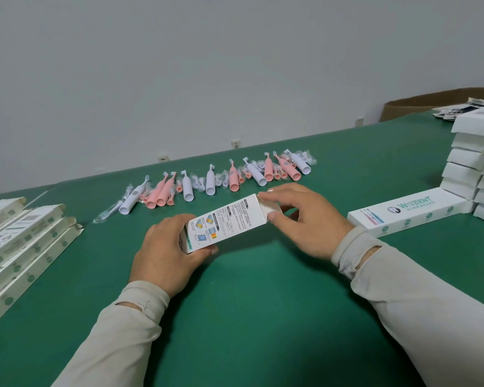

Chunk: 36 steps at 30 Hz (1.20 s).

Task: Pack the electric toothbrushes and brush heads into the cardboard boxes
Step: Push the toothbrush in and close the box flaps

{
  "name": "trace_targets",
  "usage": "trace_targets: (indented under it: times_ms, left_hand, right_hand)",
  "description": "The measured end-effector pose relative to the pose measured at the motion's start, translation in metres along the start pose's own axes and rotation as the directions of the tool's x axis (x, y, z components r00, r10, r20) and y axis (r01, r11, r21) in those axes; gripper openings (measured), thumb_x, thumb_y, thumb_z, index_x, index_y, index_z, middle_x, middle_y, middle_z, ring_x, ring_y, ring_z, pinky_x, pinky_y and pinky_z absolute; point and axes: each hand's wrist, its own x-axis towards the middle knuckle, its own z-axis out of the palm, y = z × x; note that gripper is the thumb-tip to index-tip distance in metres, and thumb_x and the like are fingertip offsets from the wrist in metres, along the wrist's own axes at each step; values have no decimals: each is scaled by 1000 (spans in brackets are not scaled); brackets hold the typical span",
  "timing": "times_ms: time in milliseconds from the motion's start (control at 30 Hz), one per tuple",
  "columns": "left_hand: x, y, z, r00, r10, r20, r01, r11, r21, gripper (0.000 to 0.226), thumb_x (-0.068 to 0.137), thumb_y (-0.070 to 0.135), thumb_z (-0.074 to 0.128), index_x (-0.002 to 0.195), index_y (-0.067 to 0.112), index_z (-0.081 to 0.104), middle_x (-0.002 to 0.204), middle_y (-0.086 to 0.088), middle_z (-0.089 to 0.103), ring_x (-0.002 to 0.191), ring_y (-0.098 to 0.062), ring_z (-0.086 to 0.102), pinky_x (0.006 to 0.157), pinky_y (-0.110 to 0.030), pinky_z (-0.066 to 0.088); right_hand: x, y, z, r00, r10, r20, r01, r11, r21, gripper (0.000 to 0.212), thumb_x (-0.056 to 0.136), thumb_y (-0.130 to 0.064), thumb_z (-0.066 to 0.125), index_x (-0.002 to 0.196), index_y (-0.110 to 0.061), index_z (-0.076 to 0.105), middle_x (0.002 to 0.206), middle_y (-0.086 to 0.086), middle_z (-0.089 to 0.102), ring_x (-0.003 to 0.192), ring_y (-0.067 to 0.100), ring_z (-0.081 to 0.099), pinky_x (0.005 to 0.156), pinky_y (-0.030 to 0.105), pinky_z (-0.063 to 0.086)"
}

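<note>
Stretching away from the camera, a green table (249,303) fills most of the view and meets a plain pale grey wall (207,65) along its far edge. 3 white wall sockets (235,144) sit low on that wall, just above the tabletop line. At the far right a brown cardboard carton (419,103) stands behind the table.

Near the middle of the table, both hands hold 1 white cardboard box (224,223), printed side up, lifted at a slant. The left hand (168,252) grips its near end, fingers curled around the sides. The right hand (299,219) pinches the open flap at the far end between thumb and fingertips. Both forearms wear light beige sleeves (403,289).

Beyond the box, pink and white electric toothbrushes (232,177) lie in a loose row, with small brush heads (199,184) in clear wrappers scattered among them.

At the left edge, flat unfolded boxes (20,247) overlap in a fanned pile. On the right, a closed box with a green logo (408,215) lies flat beside a tall stack of white boxes (470,169), and some printed leaflets (456,111) rest behind that stack.
</note>
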Motion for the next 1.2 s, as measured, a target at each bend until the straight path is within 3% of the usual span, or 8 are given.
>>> trace_targets:
  times_ms: [233,400,600,667,733,833,933,1200]
  left_hand:
    - [1,2,2,1000,1,1,-1,1000,-27,49,69,52,83,109,44,56,102,17,59,102,-17,52,85,-43,49]
    - [2,1,2,1000,-1,-1,1,999,-35,49,69,49,84,109,42,57,101,15,60,101,-19,54,86,-43,50]
    - [1,2,3,999,-17,-27,16,999,-38,48,67,50,83,107,44,56,99,17,59,100,-19,54,84,-43,50]
    - [2,3,3,999,-23,-36,21,999,-42,49,67,52,83,107,43,57,99,17,59,99,-19,55,84,-44,50]
    - [2,3,3,999,-28,-44,27,999,-43,50,68,53,83,110,41,59,99,15,60,99,-20,55,83,-45,51]
    - [2,2,2,998,-32,-56,31,999,-31,50,68,53,82,111,40,59,99,14,60,99,-21,54,83,-45,51]
    - [1,4,1,998,-32,-56,31,999,-18,47,69,51,83,108,44,57,99,16,59,100,-19,54,83,-45,51]
    - [1,5,0,998,-33,-56,34,999,18,50,70,54,81,113,42,58,101,17,58,102,-17,52,83,-43,51]
  right_hand:
    - [0,-4,9,991,109,-72,-95,980,173,29,95,-20,66,123,-20,71,126,-12,55,103,-9,53,84,-9,26]
    - [0,-6,15,989,137,-58,-112,941,320,27,96,-17,64,121,-20,72,124,-14,57,107,-5,56,87,-4,33]
    - [0,-6,16,994,101,-44,-80,936,342,28,97,-18,61,122,-27,70,128,-16,56,111,-3,55,96,9,37]
    - [-1,-7,16,986,104,-128,-55,940,338,28,95,-19,63,112,-40,68,112,-28,61,87,-10,55,83,12,42]
    - [0,-9,16,969,133,-209,-37,912,408,27,93,-17,64,105,-41,61,101,-27,66,75,-5,58,74,14,46]
    - [1,-10,17,955,190,-229,-50,861,505,25,92,-16,66,105,-36,58,93,-9,75,82,10,67,77,20,53]
    - [3,-8,19,954,221,-201,-90,854,512,18,90,-14,70,101,-27,69,88,-4,74,86,22,70,78,29,56]
    - [3,-8,18,957,227,-183,-112,866,488,16,91,-12,68,86,-26,73,79,-13,75,80,14,71,74,27,58]
